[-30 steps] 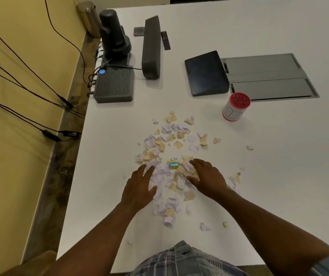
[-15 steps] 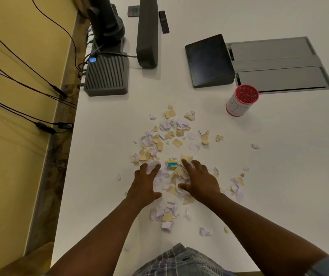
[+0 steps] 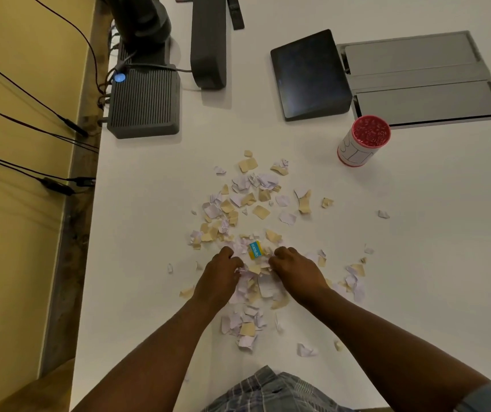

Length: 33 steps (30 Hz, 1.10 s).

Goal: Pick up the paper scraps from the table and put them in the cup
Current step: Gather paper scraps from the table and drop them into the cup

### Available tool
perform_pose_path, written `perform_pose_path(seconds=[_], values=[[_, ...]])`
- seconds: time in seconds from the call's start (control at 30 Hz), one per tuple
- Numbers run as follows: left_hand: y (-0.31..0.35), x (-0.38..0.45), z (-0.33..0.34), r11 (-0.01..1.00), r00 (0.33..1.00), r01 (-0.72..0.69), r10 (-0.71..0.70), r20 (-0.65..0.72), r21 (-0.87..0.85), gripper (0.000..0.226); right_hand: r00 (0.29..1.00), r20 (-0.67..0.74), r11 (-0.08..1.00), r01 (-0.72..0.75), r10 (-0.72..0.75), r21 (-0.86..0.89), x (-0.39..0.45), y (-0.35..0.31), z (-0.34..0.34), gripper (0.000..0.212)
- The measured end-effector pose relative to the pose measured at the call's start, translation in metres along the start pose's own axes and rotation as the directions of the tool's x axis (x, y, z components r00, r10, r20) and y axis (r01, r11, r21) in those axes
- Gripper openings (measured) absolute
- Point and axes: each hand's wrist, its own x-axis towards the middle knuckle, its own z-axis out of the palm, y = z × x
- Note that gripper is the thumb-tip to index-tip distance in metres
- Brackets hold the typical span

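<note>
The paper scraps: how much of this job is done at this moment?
Done: nothing clearly; the cup stands apart, its contents unclear. In hand: the left hand and right hand curl their fingers around scraps at the near side of the pile. Left: nearly all paper scraps lie scattered on the table.

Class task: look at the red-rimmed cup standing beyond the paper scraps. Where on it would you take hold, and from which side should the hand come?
Grip the cup around its white side wall, below the red rim. It stands upright with its mouth open upward, so a sideways wrap probably suits best. The right hand is on its side; come from the near side, since the black tablet and grey panel sit behind it.
</note>
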Motion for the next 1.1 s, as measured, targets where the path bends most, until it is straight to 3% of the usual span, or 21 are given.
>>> perform_pose_path(seconds=[0.1,0.23,0.4,0.63,0.73,0.87,0.93,1.1], values=[[0.0,0.007,-0.003,0.999,1.0,0.0,-0.001,-0.024,-0.034,0.012,0.998,-0.036,0.996,-0.049,0.052,0.074,0.003,0.006,-0.006,0.022],[0.002,0.015,-0.011,0.981,0.993,0.064,-0.081,-0.088,-0.183,0.009,0.974,-0.115,0.938,-0.153,0.197,0.311,0.005,0.018,-0.026,0.018],[0.005,0.027,-0.022,0.929,0.976,0.1,-0.161,-0.147,-0.355,0.008,0.932,-0.228,0.883,-0.16,0.283,0.442,0.009,0.042,-0.068,0.017],[0.005,0.037,-0.028,0.922,0.974,0.114,-0.177,-0.14,-0.371,0.011,0.771,-0.323,0.757,-0.295,0.549,0.583,0.036,0.111,-0.15,0.016],[0.008,0.039,-0.027,0.927,0.974,0.114,-0.175,-0.144,-0.357,0.011,0.684,-0.387,0.756,-0.381,0.618,0.532,0.054,0.146,-0.182,0.021],[0.014,0.041,-0.026,0.934,0.975,0.115,-0.172,-0.142,-0.338,0.011,0.617,-0.412,0.695,-0.328,0.671,0.64,0.072,0.18,-0.21,0.023],[0.016,0.042,-0.026,0.94,0.976,0.111,-0.165,-0.143,-0.322,0.01,0.624,-0.39,0.691,-0.359,0.677,0.627,0.08,0.192,-0.215,0.021],[0.017,0.043,-0.026,0.941,0.975,0.13,-0.178,-0.132,-0.311,0.011,0.722,-0.224,0.73,-0.527,0.654,0.435,0.098,0.21,-0.212,0.033]])
